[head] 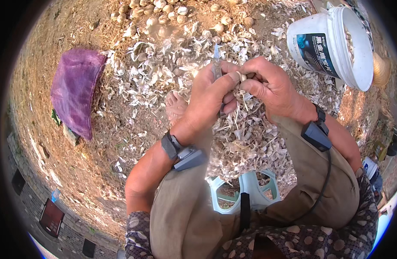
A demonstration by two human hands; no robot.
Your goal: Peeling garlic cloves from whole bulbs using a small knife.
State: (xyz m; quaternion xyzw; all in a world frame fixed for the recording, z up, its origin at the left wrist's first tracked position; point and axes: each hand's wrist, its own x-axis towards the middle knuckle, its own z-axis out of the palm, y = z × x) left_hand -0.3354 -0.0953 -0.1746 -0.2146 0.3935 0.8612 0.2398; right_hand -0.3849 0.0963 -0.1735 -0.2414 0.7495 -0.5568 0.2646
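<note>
My left hand [211, 89] is closed around a small knife [217, 69], whose pointed blade tip sticks up past the fingers. Between its thumb and forefinger it also pinches a pale garlic clove [242, 77]. My right hand [273, 84] meets it there, thumb and fingertips at the clove's other side. Under and around both hands lies a heap of papery garlic skins [247, 136]. Whole garlic bulbs [163, 16] are scattered on the ground beyond the hands. A white plastic bucket [310, 48] at the upper right holds pale pieces, partly hidden by its wall.
A purple mesh sack [77, 90] lies at the left on dry, straw-strewn ground. A bare foot [176, 105] is beside my left hand. Beneath me stands a light blue plastic stool [256, 191]. A woven straw object [380, 69] is behind the bucket.
</note>
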